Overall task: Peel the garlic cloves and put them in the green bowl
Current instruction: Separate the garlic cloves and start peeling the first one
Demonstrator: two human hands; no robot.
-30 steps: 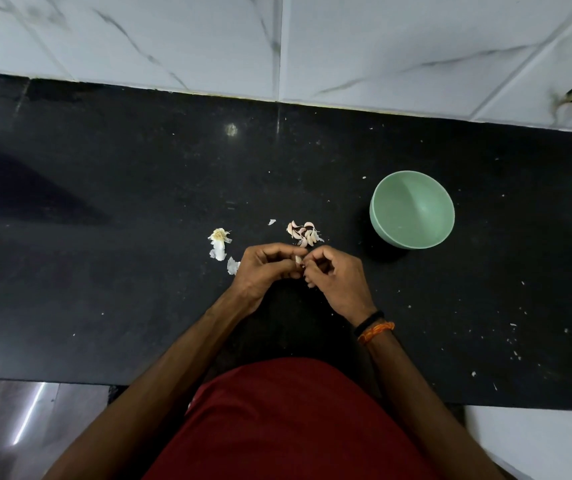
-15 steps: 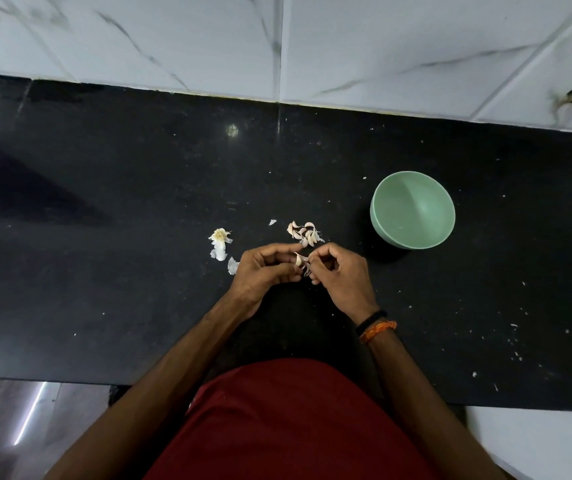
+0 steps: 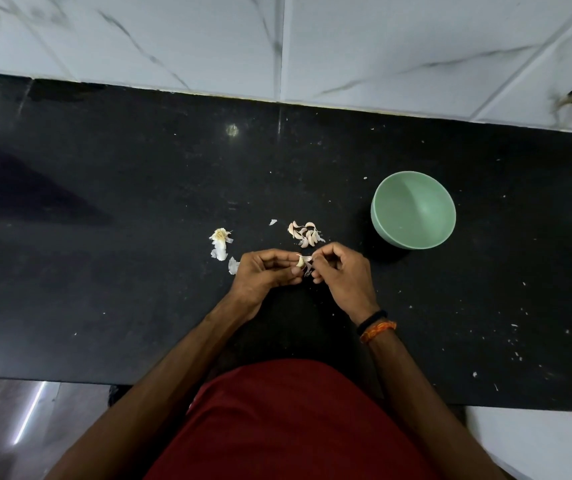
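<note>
Both hands meet just above the near part of the black bench (image 3: pixel 104 202). Curled fingers of the left hand (image 3: pixel 265 271) pinch a single garlic clove (image 3: pixel 300 261) at their tips, and the right hand (image 3: pixel 341 271), fingers also curled, pinches the loose papery skin (image 3: pixel 308 266) that hangs off that clove, so the two hands are almost touching around it. Just beyond the fingertips, a small heap of unpeeled cloves (image 3: pixel 306 233) lies on the bench, pinkish and bunched together. To the left of the left hand sit the stripped garlic root and stem (image 3: pixel 220 241), a white scrap of skin (image 3: pixel 232 265) close to the knuckles, and one tiny flake (image 3: pixel 273 222) a little farther back. The green bowl (image 3: pixel 413 213) stands upright to the right of the heap, well apart from the hands, and nothing shows inside it. A black band and an orange thread (image 3: pixel 377 326) circle the right wrist. White crumbs are scattered over the right part of the bench. White marble tiles (image 3: pixel 416 39) rise behind it, and a red garment (image 3: pixel 288 420) fills the bottom of the view.
</note>
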